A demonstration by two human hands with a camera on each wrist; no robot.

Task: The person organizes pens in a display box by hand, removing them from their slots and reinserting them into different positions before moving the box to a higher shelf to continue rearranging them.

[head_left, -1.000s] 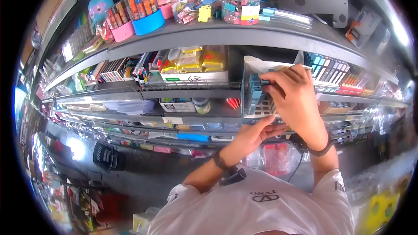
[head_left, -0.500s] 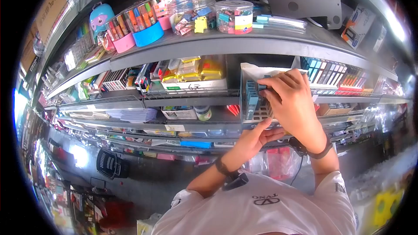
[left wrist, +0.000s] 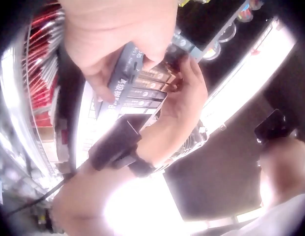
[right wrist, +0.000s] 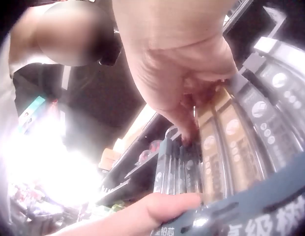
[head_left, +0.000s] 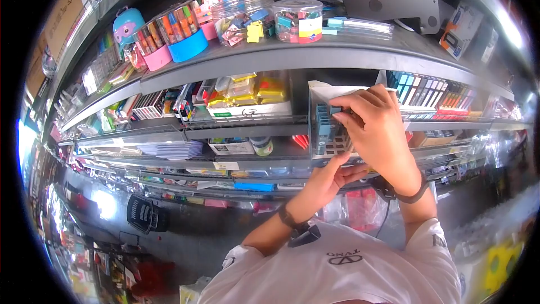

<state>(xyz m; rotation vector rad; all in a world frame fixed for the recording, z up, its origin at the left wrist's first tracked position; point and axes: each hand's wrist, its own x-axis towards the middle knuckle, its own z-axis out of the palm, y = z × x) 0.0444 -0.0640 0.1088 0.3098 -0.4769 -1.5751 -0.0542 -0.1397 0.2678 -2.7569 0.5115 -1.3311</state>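
A clear display tray [head_left: 315,135] of slim blue-grey boxes [head_left: 324,126] stands on the middle shelf. My right hand [head_left: 342,111] reaches over it from the right and pinches one box at the top of the row. In the right wrist view its fingers [right wrist: 189,130] press down among the upright slim boxes [right wrist: 216,147]. My left hand [head_left: 347,170] grips the tray's lower edge from below. In the left wrist view the left hand [left wrist: 118,44] is curled round the dark labelled boxes [left wrist: 137,86], with the right hand [left wrist: 184,96] behind them.
Round tubs of clips and markers [head_left: 298,19] line the top shelf [head_left: 270,56]. Yellow packs [head_left: 247,90] lie left of the tray, and rows of pens [head_left: 433,98] to the right. Further shelves [head_left: 185,166] run below, with a black basket [head_left: 140,214] on the floor.
My right hand's fingers have slid slightly down and left onto the row of boxes. The left hand stays under the tray. The head view shifted a little.
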